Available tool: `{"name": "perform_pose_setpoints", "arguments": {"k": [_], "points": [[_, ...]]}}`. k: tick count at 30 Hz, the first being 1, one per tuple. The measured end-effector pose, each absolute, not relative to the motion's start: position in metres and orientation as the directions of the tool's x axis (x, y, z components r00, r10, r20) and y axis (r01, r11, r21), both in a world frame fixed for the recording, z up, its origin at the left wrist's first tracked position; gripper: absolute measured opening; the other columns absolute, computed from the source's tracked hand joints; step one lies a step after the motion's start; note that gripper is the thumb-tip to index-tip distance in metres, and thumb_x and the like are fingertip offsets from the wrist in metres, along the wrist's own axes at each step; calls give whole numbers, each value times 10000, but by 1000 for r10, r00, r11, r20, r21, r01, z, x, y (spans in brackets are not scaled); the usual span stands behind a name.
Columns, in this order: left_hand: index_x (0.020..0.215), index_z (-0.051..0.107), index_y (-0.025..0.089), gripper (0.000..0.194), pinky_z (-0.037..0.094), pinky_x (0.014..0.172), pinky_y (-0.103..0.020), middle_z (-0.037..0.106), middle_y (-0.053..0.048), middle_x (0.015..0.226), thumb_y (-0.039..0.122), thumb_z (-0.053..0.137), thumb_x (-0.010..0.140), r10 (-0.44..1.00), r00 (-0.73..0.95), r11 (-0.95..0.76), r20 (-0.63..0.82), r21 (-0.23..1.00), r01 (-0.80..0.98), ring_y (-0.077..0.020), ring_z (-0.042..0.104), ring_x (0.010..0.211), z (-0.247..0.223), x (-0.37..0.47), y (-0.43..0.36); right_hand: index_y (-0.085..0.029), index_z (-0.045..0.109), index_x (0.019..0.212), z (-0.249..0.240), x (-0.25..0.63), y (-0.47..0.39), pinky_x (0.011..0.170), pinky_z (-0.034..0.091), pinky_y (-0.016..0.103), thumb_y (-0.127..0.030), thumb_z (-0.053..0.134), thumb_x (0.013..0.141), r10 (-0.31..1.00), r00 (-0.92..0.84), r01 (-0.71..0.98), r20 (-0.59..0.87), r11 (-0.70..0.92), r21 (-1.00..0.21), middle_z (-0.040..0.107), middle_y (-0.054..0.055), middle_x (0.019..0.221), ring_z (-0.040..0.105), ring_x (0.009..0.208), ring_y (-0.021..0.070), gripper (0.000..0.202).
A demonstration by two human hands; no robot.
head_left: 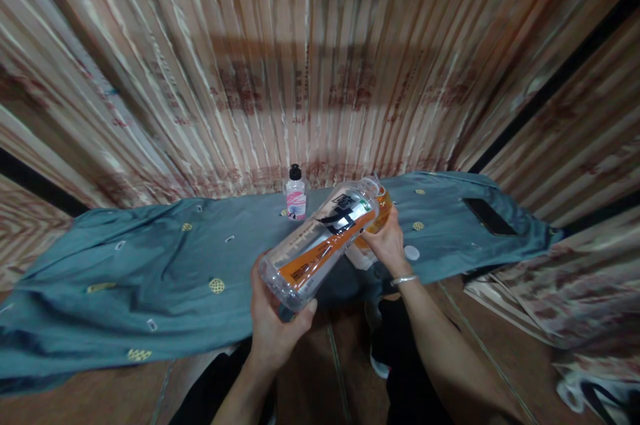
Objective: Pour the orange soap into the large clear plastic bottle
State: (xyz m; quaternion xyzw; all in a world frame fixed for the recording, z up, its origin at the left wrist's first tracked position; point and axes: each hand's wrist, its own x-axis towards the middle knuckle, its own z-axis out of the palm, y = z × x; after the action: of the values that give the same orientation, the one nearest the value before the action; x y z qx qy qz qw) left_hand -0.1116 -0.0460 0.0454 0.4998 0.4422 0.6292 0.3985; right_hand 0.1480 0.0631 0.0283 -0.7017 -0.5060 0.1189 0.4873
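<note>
A large clear bottle (320,245) with an orange, black and silver label is tilted, its neck toward the upper right. My left hand (277,325) is wrapped round its base. Behind the bottle's neck, my right hand (387,242) grips a container of orange liquid (383,208), partly hidden by the bottle. The bottle's mouth is close to this container; whether they touch is hard to tell. A round white cap (411,252) lies on the cloth right of my right hand. A small clear bottle (296,202) with a pink label and black top stands behind the large bottle.
Blue-green patterned cloth (165,258) covers the long narrow surface. A dark flat phone-like object (487,216) lies at its right end. Patterned curtains (310,78) hang behind. Below are the tiled floor (320,358) and, at the lower right, a bag-like item (595,392).
</note>
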Motion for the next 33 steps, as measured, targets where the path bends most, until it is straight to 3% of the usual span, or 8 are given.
{"name": "perform_pose_setpoints", "arguments": {"k": [6,21,33], "points": [[1448,462,199,895,582,1034,-462,648,-177,1381,397,906,696,943,-192,-289,274,955,-59,-331,704,1232,44,-112,-47,-168,447,1467,27,148,63,1013,577,536,-609,840,626,820,440,599,367,38,-800,704,190,1350,702,1210,391,1028],[1467,457,206,888,586,1037,-446,654,-146,1339,404,900,723,937,-196,-306,289,950,-62,-317,714,1207,40,-112,-46,-150,454,1479,26,149,63,1016,580,547,-566,852,605,810,462,611,362,4,-791,695,202,1365,700,1217,403,1047],[1451,451,212,901,566,1072,-456,633,-152,1375,427,900,700,952,-180,-263,248,963,-64,-325,691,1258,47,-111,-48,-158,460,1467,22,150,65,1013,578,553,-616,841,631,804,442,625,398,42,-779,698,201,1350,702,1200,394,1028]]}}
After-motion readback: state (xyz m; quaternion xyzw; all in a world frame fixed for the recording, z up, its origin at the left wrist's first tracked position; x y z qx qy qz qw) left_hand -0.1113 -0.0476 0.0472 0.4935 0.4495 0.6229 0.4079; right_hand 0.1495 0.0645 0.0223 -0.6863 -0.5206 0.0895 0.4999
